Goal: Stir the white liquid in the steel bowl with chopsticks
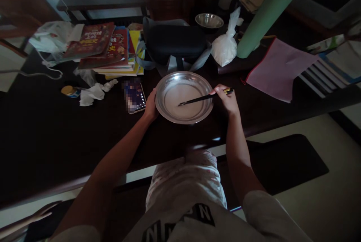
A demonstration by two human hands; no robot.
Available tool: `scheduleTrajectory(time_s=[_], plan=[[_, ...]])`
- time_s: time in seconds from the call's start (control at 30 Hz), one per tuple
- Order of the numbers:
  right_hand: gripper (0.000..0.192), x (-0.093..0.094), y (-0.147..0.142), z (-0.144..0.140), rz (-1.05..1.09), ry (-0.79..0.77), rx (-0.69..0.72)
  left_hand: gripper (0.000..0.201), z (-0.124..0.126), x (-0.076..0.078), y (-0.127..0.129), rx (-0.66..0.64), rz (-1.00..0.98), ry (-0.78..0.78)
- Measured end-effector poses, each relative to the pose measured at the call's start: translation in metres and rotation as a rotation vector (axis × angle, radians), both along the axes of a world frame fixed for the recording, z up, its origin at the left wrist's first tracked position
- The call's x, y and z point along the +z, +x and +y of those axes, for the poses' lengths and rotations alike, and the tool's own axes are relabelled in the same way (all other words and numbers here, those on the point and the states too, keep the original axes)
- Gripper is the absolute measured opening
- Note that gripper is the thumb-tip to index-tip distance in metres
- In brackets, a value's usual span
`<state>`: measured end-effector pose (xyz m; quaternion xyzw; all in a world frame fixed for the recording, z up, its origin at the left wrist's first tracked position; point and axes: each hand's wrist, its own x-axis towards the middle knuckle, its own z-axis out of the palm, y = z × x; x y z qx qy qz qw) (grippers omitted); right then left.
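In front of me on the dark table stands a wide metal bowl point(208, 112) with a pale, milky liquid point(180, 97) in its bottom. My left hand point(151, 105) grips the bowl's left rim. My right hand point(225, 97) is closed around a pair of black chopsticks point(197, 99); their tips dip into the liquid near the bowl's middle. Just left of my left hand lies a phone point(137, 97) with its screen lit. Beyond the bowl, to the right, sits a tied clear plastic bag of white powder point(224, 50).
A stack of books point(104, 52) is at the back left, near crumpled tissues point(91, 93) and a small jar point(71, 91). Behind the bowl are a black case point(176, 40) and another metal bowl point(209, 20). A tall green cylinder point(265, 23) and a pink pouch point(279, 69) stand right.
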<state>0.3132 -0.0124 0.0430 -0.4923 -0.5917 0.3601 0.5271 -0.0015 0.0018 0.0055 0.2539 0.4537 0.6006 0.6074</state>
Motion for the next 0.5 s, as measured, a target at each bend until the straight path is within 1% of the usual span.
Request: scheduleTrajectory(time_s=[0.03, 0.17, 0.2, 0.33, 0.37, 0.4, 0.5], plan=[[0.057, 0.0001, -0.0005, 0.0004, -0.008, 0.009, -0.011, 0.03, 0.0, 0.0, 0.0001, -0.004, -0.003, -0.007], [0.056, -0.0009, 0.0027, 0.001, 0.039, 0.062, -0.165, 0.031, 0.0002, -0.0012, -0.0002, -0.002, -0.006, 0.001], [0.056, -0.001, 0.0033, 0.0009, 0.045, 0.056, -0.165, 0.031, 0.0004, -0.0018, -0.0004, 0.0, -0.005, 0.013], [0.057, -0.0002, 0.0016, 0.0003, -0.012, 0.015, -0.019, 0.033, 0.0015, -0.0045, -0.001, -0.005, 0.003, 0.022], [0.057, 0.0, 0.0012, 0.0004, -0.023, 0.024, -0.014, 0.033, 0.0018, -0.0051, -0.0011, -0.004, 0.003, 0.018], [0.056, 0.0001, 0.0014, 0.0005, -0.024, 0.04, -0.036, 0.034, 0.002, -0.0056, -0.001, -0.004, 0.002, 0.012], [0.054, -0.0005, 0.0038, 0.0006, 0.025, 0.071, -0.162, 0.036, 0.0022, -0.0059, -0.0004, -0.01, -0.001, 0.009]])
